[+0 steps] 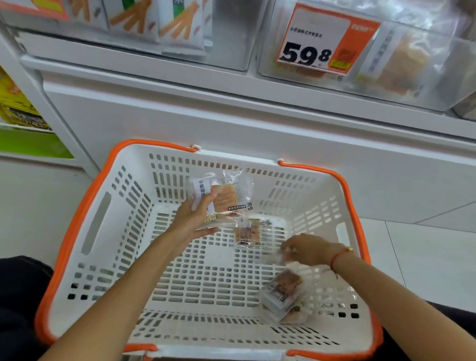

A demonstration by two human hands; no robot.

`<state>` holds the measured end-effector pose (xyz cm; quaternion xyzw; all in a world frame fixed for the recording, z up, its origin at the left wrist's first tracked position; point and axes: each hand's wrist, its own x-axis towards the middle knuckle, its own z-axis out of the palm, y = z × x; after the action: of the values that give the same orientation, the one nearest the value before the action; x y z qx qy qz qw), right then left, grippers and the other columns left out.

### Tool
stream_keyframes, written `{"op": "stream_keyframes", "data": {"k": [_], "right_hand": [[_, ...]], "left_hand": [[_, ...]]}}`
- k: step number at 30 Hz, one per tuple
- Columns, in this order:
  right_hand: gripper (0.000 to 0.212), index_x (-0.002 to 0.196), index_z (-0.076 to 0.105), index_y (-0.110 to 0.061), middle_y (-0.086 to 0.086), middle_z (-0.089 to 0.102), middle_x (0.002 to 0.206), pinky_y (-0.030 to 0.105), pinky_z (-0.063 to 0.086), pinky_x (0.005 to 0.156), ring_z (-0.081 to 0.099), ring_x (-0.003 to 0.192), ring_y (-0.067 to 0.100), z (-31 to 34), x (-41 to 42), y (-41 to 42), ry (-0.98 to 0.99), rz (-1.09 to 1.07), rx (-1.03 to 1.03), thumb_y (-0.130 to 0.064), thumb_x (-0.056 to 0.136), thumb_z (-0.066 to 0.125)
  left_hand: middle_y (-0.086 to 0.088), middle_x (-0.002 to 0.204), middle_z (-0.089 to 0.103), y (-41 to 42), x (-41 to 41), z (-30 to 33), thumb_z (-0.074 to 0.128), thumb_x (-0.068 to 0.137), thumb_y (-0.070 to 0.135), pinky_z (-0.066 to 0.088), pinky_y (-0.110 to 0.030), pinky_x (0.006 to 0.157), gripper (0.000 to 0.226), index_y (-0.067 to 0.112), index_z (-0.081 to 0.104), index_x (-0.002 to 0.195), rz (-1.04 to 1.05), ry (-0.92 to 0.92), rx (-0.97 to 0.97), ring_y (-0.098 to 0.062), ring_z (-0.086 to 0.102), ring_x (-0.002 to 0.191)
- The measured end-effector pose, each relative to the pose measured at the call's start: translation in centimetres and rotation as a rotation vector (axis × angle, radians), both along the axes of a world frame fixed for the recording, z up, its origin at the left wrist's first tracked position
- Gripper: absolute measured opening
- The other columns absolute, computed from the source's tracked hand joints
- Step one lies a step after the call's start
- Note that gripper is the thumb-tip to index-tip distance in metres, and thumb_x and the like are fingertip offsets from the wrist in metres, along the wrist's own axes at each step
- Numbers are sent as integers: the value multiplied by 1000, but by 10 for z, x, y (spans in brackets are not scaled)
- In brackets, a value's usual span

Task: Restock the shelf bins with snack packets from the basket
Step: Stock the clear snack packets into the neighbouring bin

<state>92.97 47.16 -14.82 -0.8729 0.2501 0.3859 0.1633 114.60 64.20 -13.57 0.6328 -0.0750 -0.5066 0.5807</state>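
A white basket (pixel 96 228) with an orange rim sits on the floor below me. My left hand (pixel 193 219) grips a small stack of clear snack packets (pixel 225 199) above the basket's far side. My right hand (pixel 307 249) reaches down at the basket's right side and pinches a clear packet (pixel 275 255) that is blurred. One more packet (pixel 249 233) lies flat on the basket floor between my hands. Another small pile of packets (pixel 284 296) lies near the front right corner.
Above the basket, a clear shelf bin (pixel 408 65) with an orange 59.8 price tag (pixel 321 38) holds similar clear packets. To its left a bin (pixel 228 28) holds white packets printed with orange sticks. The white shelf base (pixel 234 125) stands behind the basket. My dark-clothed knees flank it.
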Motion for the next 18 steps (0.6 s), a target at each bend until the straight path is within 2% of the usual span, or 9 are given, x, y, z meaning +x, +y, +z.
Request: {"op": "stream_keyframes", "data": {"k": [2, 4, 6, 8, 11, 13, 15, 17, 18], "right_hand": [[38, 126, 57, -22, 7, 60, 127, 28, 44, 91, 56, 116, 24, 26, 16, -9, 32, -328, 259, -9, 93, 46], [36, 120, 58, -21, 1, 65, 113, 24, 50, 85, 61, 102, 15, 61, 24, -16, 81, -529, 496, -5, 92, 44], [29, 115, 58, -15, -4, 62, 94, 19, 49, 70, 57, 80, 8, 93, 25, -24, 56, -571, 626, -6, 93, 40], [17, 96, 57, -14, -3, 51, 76, 20, 41, 61, 45, 62, 6, 121, 25, -30, -40, -599, 674, -9, 92, 41], [2, 75, 53, -16, -1, 43, 69, 16, 38, 55, 36, 59, 7, 164, 30, -32, -135, -614, 697, -17, 77, 53], [27, 90, 55, -5, 8, 52, 82, 15, 45, 60, 46, 69, 11, 190, 32, -32, -203, -605, 749, -16, 65, 59], [39, 106, 55, -6, 10, 60, 94, 19, 50, 69, 58, 78, 15, 207, 36, -29, -309, -628, 839, -9, 67, 60], [40, 114, 54, -11, 3, 66, 93, 22, 54, 74, 64, 80, 10, 215, 42, -21, -417, -635, 915, -5, 76, 62], [42, 119, 52, -12, 1, 66, 94, 23, 55, 73, 65, 81, 8, 215, 46, -15, -440, -623, 941, -4, 80, 64]], "left_hand": [[1, 125, 53, -3, 0, 7, 55, 93, 34, 57, -23, 61, 28, 21, 55, 118, 44, 14, 4, -14, 64, 95], [2, 118, 56, -3, 1, 16, 49, 96, 30, 57, -26, 67, 16, 23, 57, 109, 32, 25, -29, -15, 64, 94], [4, 120, 55, -2, 3, 24, 47, 98, 29, 57, -30, 74, 14, 27, 57, 107, 0, 18, -83, -14, 63, 99], [4, 128, 51, 0, 6, 30, 48, 98, 29, 57, -32, 79, 12, 30, 56, 107, -44, -13, -119, -10, 60, 106], [6, 141, 31, 4, 7, 36, 52, 95, 32, 56, -29, 78, 37, 18, 45, 129, -92, -78, -109, -9, 40, 129], [9, 148, 21, 6, 7, 42, 55, 93, 34, 56, -28, 76, 64, 11, 27, 145, -121, -138, -34, -9, 32, 134], [6, 157, 7, 9, 4, 51, 58, 92, 36, 56, -25, 75, 80, 12, 11, 151, -188, -200, 48, -15, 29, 139], [5, 158, 6, 13, -3, 65, 58, 92, 36, 57, -22, 72, 77, 15, 12, 151, -311, -226, 62, -18, 29, 140], [4, 158, 12, 14, -6, 69, 57, 92, 36, 58, -25, 74, 70, 18, 22, 150, -380, -217, 33, -17, 33, 138]]}}
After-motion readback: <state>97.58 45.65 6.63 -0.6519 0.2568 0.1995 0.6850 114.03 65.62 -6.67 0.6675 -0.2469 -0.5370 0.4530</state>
